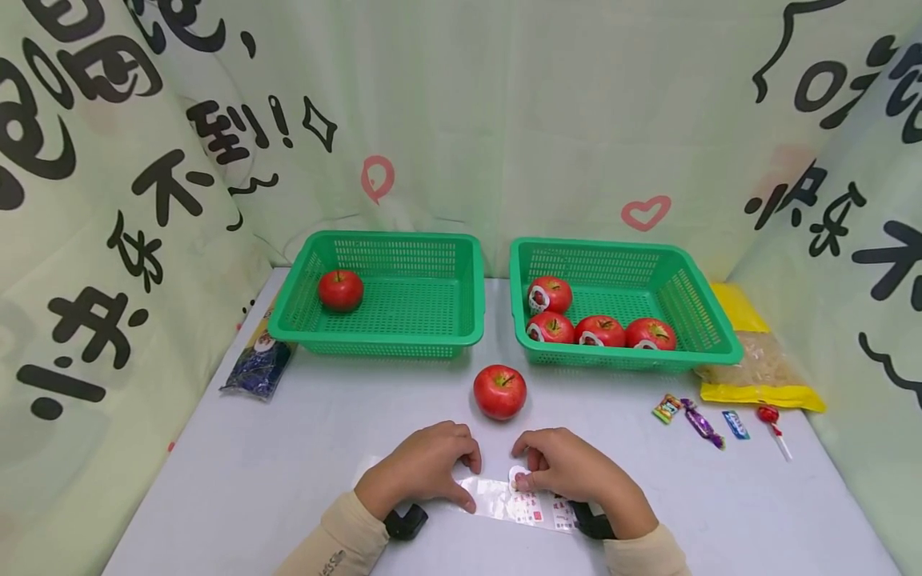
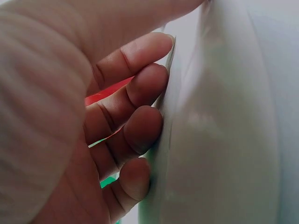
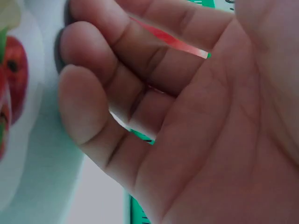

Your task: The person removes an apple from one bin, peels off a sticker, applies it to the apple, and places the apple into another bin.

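Apple point(image 1: 500, 392) beyond sticker strip point(image 1: 493, 500) seems left to label (four others point(image 1: 601, 331) done); left hand point(image 1: 430, 462) grips strip, right hand point(image 1: 571, 466) pinches sticker point(image 1: 515, 472).

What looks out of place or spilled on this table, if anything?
One round red apple sits on the white tabletop, mildly odd because the other red apples lie inside the two rectangular green plastic baskets. Nothing looks spilled.
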`<state>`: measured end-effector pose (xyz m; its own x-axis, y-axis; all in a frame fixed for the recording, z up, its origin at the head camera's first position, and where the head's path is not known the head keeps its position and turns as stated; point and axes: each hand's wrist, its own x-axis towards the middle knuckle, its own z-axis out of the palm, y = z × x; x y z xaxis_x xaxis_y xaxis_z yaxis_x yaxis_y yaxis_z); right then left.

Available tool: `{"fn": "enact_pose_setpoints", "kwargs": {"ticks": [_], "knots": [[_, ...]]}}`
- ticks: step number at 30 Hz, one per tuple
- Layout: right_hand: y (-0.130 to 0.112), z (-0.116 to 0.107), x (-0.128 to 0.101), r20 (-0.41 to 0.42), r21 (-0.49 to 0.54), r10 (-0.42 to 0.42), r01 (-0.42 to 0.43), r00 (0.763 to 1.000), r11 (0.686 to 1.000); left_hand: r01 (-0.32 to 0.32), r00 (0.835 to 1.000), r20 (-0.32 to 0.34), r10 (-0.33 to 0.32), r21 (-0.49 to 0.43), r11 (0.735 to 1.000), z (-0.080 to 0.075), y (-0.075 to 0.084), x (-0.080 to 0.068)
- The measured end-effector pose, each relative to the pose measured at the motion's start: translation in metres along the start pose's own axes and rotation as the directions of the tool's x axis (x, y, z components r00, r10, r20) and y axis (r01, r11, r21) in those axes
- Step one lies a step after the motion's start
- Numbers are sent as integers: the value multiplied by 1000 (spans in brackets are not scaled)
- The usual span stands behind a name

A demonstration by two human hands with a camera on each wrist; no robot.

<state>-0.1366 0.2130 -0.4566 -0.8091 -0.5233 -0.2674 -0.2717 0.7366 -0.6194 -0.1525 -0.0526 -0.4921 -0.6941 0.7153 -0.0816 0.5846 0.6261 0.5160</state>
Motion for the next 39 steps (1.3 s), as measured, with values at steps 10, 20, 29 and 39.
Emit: {"fn": "enact_pose_setpoints", "kwargs": {"ticks": [10,20,29,39], "knots": [[6,1,-1,-5,22,-108,108,994,994,-25,999,-23,25,-6,1000,2,-1,2],[19,-12,-13,-155,212,-93,125,984,969,-8,1000,-2,8,-21,1000,0,2,1],[26,-15,-13,-409,388,-53,226,911,894,-30,999,14,30,-30,999,1,1,-1],[27,-11,-8,-464,449,23,213,885,868,32,925,-371,-88,-155,987,-23,6,24]]}}
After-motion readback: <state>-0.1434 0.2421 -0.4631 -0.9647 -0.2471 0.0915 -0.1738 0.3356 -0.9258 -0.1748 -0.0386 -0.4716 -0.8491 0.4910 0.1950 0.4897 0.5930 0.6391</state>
